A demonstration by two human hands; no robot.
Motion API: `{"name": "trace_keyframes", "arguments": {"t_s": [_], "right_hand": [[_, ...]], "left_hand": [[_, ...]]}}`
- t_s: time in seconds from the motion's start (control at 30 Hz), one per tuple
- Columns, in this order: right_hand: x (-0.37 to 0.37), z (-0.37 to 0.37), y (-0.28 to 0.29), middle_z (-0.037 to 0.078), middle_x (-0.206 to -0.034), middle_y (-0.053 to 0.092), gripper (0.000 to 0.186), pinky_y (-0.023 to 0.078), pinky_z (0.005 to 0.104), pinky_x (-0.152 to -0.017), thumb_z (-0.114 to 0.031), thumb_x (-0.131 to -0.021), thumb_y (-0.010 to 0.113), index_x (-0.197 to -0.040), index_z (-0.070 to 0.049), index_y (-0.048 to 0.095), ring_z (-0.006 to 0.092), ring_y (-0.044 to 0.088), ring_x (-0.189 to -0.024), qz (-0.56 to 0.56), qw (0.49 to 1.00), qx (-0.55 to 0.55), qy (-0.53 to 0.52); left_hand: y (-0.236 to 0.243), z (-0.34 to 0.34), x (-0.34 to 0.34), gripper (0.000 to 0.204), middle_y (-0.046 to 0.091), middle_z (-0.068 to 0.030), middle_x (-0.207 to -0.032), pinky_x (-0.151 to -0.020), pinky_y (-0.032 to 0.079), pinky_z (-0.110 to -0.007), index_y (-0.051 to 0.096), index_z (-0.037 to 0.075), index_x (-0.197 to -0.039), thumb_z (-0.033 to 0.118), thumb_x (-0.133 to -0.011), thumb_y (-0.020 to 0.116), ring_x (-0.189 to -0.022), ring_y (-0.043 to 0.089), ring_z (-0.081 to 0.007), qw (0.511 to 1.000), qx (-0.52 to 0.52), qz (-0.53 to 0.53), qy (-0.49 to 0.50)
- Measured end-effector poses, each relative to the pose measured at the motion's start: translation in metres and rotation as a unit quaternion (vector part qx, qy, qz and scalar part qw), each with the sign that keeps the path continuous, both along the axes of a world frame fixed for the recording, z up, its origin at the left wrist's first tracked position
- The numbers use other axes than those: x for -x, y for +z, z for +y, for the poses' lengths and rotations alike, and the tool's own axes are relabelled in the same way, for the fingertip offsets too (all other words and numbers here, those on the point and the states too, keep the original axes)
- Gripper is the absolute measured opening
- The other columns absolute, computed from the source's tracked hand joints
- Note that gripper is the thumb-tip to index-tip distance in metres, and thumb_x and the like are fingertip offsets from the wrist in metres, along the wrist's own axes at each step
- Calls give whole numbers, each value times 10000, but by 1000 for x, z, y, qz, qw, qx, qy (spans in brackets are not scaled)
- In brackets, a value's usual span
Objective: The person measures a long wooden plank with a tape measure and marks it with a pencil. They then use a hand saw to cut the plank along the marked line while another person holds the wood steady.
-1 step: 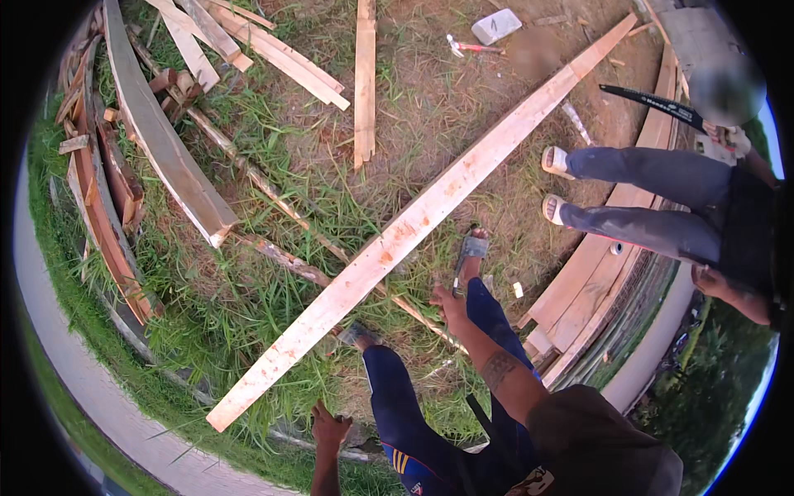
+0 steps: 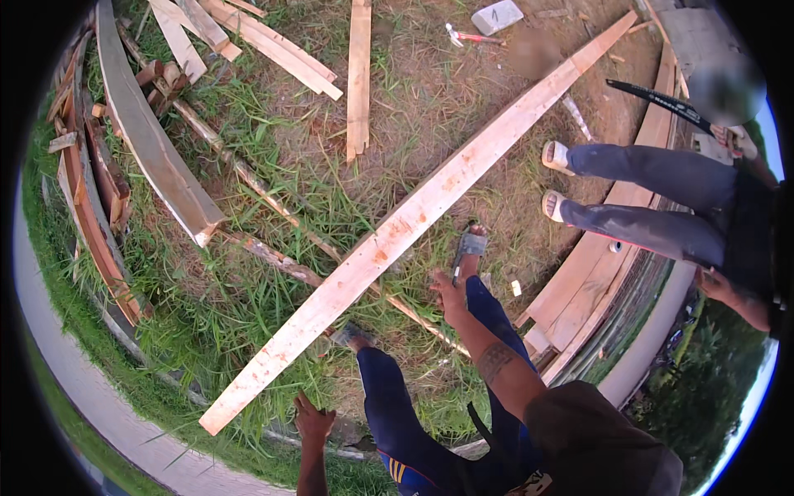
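A long pale plank (image 2: 397, 231) lies slantwise across the ground in front of me, over thin poles on the grass. My right hand (image 2: 451, 299) hovers on the near side of its middle, above my right foot. Its fingers are closed around a thin pencil-like stick (image 2: 456, 271), too small to name surely. Down at the left, my left hand (image 2: 314, 423) hangs near the plank's near end, fingers apart and slightly bent, holding nothing. Neither hand touches the wood.
At the right stands another person (image 2: 662, 194) holding a black-bladed handsaw (image 2: 662, 101). Boards (image 2: 571, 306) are stacked beside them. A hammer (image 2: 471, 36) and a whitish block (image 2: 497, 16) lie beyond the plank. More boards (image 2: 153, 124) and a rough pole (image 2: 248, 178) lie at the left.
My left hand has shifted slightly left and up, its fingers spreading a little. My right hand stays nearly in place. The other person's saw has moved slightly right.
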State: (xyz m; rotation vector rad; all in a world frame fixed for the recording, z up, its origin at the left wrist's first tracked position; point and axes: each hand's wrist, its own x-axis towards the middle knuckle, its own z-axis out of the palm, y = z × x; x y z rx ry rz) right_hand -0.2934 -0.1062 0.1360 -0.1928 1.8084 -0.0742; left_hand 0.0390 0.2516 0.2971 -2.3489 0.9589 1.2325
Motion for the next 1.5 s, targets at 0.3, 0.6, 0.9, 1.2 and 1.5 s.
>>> {"name": "trace_keyframes", "arguments": {"t_s": [0.3, 0.6, 0.9, 1.2, 1.5], "right_hand": [[21, -165, -138, 3, -1261, 625, 783, 307, 262, -534, -689, -857, 742, -1404, -170, 530, 131, 590, -969, -68, 979, 127, -143], [18, -205, -162, -41, -883, 640, 592, 244, 226, -402, -468, -817, 874, -1211, -172, 547, 52, 551, -582, -161, 950, 170, -207], [26, -217, -123, 44, -992, 680, 628, 291, 287, -464, -416, -808, 901, -1216, -83, 559, 154, 637, -795, -98, 978, 108, -146], [68, -194, -111, 58, -1526, 516, 792, 328, 337, -674, -635, -852, 781, -1459, -180, 554, 293, 500, -1389, -123, 989, 82, -12], [13, -132, -110, 173, -1069, 728, 609, 595, 419, -780, -521, -1048, 569, -1278, 39, 636, 261, 756, -951, -77, 989, 125, 14]], "left_hand": [[-198, -174, -68, 1348, 238, -192, -1695, -1001, 493, -530, -6, 59, -1659, 339, -714, 914, -1080, 702, -327, 965, -124, -124, -194], [-217, -162, -61, 1359, 449, -160, -1566, -1100, 425, -494, 186, 10, -1610, 493, -603, 962, -1185, 665, -289, 944, -154, -113, -268], [-195, -164, -60, 1297, 559, -123, -1406, -1058, 474, -471, 301, 7, -1530, 530, -553, 974, -1108, 699, -260, 918, -164, -163, -322], [-229, -150, -59, 1297, 549, -109, -1421, -1061, 478, -455, 314, 35, -1524, 529, -529, 983, -1174, 668, -251, 920, -160, -196, -300], [-199, -166, -43, 1126, 481, -180, -1474, -1030, 479, -443, 280, 12, -1565, 312, -676, 901, -1062, 703, -237, 928, -136, -185, -292]]}}
